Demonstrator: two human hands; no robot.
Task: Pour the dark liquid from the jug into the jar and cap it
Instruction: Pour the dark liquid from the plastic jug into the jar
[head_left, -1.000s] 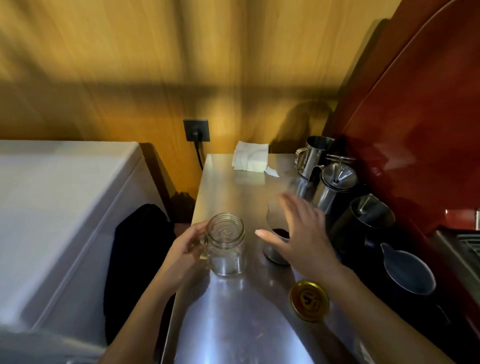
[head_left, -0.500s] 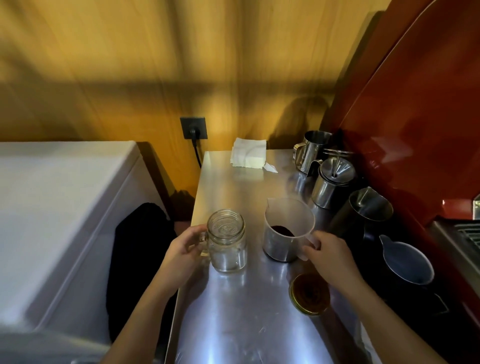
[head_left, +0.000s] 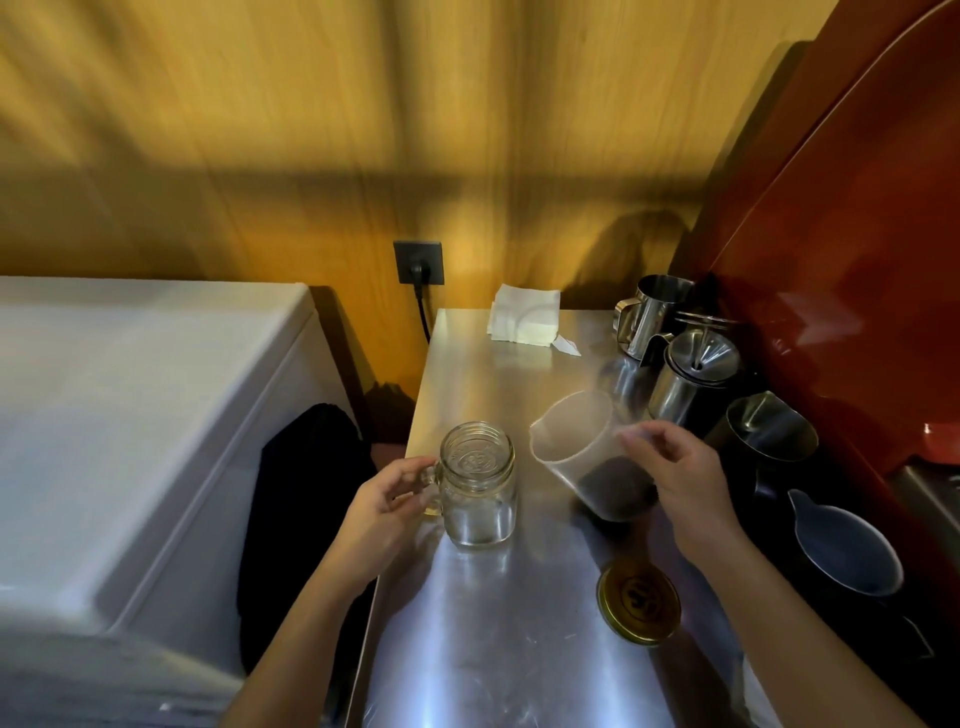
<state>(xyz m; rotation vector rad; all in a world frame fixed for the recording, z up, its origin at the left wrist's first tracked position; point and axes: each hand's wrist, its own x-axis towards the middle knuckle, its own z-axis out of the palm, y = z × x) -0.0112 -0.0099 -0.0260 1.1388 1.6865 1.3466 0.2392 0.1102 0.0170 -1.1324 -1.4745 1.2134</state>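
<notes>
An empty clear glass jar (head_left: 479, 486) with a side handle stands upright near the left edge of the steel table (head_left: 493, 649). My left hand (head_left: 387, 501) grips the jar's handle. A translucent jug (head_left: 587, 452) with dark liquid in its bottom is lifted off the table and tilted, its spout pointing left toward the jar. My right hand (head_left: 680, 478) holds the jug by its handle side. The gold lid (head_left: 638, 603) lies flat on the table, right of the jar and below the jug.
Several steel pitchers (head_left: 693, 379) and dark jugs (head_left: 847, 551) crowd the table's right side against a red machine (head_left: 857, 260). Folded white napkins (head_left: 525, 322) sit at the table's far end. A white appliance (head_left: 130, 415) stands left, with a dark cloth (head_left: 306, 519) in the gap.
My right hand reached the jug, took hold of it, then lifted and tilted it toward the jar. My left hand stayed on the jar's handle.
</notes>
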